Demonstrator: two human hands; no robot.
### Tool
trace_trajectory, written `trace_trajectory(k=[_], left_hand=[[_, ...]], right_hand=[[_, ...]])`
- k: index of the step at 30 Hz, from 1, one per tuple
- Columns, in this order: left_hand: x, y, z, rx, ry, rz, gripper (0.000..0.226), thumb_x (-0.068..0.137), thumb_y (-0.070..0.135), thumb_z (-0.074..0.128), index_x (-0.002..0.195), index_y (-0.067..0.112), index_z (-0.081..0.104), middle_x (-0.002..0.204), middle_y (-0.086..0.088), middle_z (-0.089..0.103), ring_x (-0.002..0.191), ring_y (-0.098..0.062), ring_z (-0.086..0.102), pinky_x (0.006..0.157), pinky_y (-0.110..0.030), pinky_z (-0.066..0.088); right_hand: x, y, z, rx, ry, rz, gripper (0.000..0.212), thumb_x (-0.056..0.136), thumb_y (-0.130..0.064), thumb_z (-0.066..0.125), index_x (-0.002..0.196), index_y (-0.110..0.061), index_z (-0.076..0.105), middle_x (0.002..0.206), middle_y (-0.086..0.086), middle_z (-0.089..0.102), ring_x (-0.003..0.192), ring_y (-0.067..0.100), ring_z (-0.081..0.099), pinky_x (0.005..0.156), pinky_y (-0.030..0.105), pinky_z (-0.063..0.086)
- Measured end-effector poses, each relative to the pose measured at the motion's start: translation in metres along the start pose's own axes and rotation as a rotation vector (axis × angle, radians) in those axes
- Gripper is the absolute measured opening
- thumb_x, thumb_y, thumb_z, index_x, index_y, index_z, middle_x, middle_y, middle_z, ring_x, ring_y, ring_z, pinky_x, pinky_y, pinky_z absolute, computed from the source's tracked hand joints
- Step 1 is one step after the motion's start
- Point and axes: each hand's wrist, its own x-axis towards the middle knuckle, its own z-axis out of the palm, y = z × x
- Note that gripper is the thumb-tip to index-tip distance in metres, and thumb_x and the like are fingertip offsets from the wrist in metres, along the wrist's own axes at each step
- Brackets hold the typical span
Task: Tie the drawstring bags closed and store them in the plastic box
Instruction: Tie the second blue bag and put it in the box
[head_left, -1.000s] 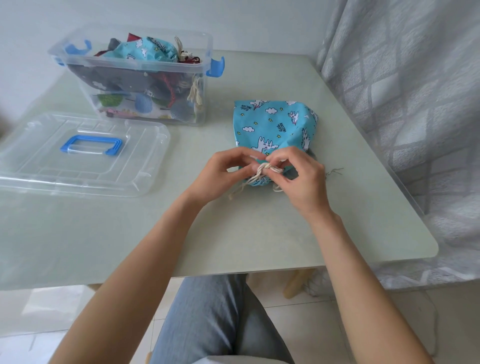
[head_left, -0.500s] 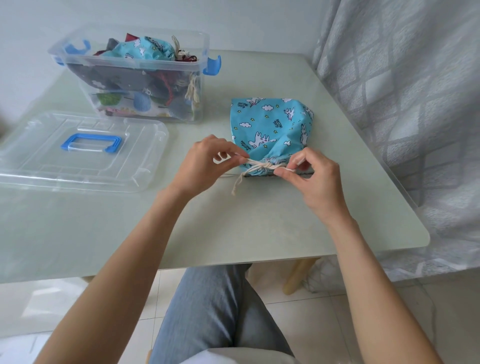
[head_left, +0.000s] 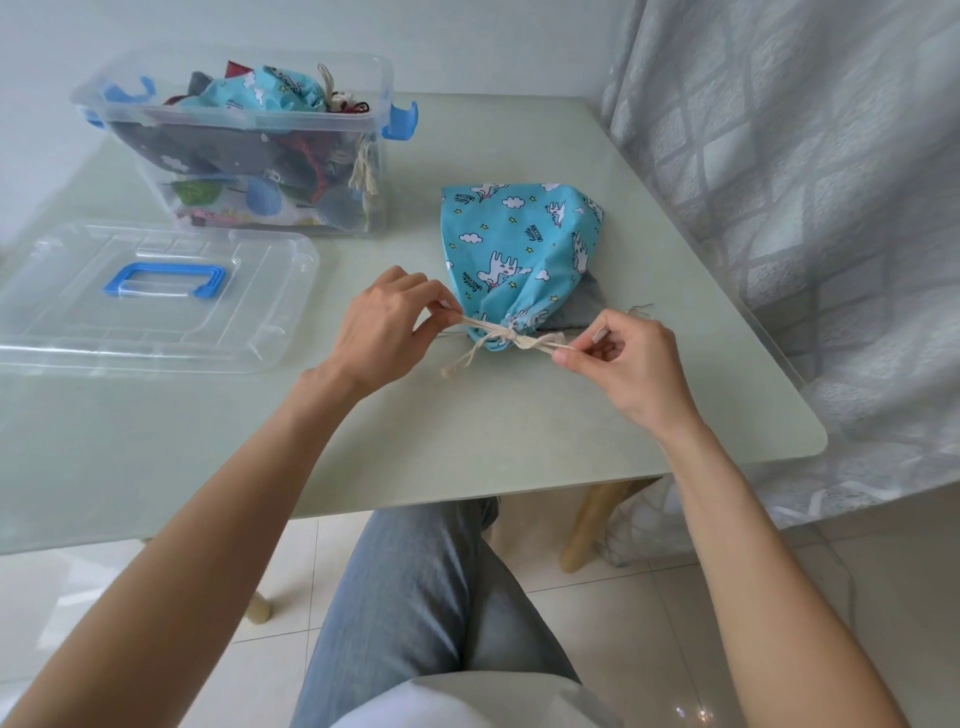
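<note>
A blue drawstring bag with a white unicorn print lies on the pale green table, its gathered mouth towards me. A cream drawstring is knotted at the mouth and stretched sideways. My left hand pinches the cord's left end. My right hand pinches the right end. One loose cord tail hangs down towards me on the table. The clear plastic box with blue clips stands at the back left, filled with several cloth bags.
The box's clear lid with a blue handle lies flat at the left. A grey cloth peeks out beneath the blue bag. A grey patterned curtain hangs close along the table's right edge. My knee in jeans is below the front edge.
My hands were together at the bag's mouth, working the cord. They have since moved apart, left and right, drawing the cord taut and the knot tight.
</note>
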Motion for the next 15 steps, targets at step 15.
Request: trace_trajectory(k=[15], left_hand=[[0.016, 0.031, -0.009, -0.543, -0.073, -0.198, 0.005, 0.086, 0.02, 0.066, 0.089, 0.022, 0.069, 0.077, 0.014, 0.067, 0.064, 0.001, 0.061, 0.062, -0.012, 0.046]], right_hand=[[0.019, -0.003, -0.009, -0.446, -0.172, -0.428, 0.065, 0.064, -0.043, 0.077, 0.121, -0.024, 0.054, 0.132, -0.002, 0.049, 0.125, 0.02, 0.039, 0.101, 0.03, 0.028]])
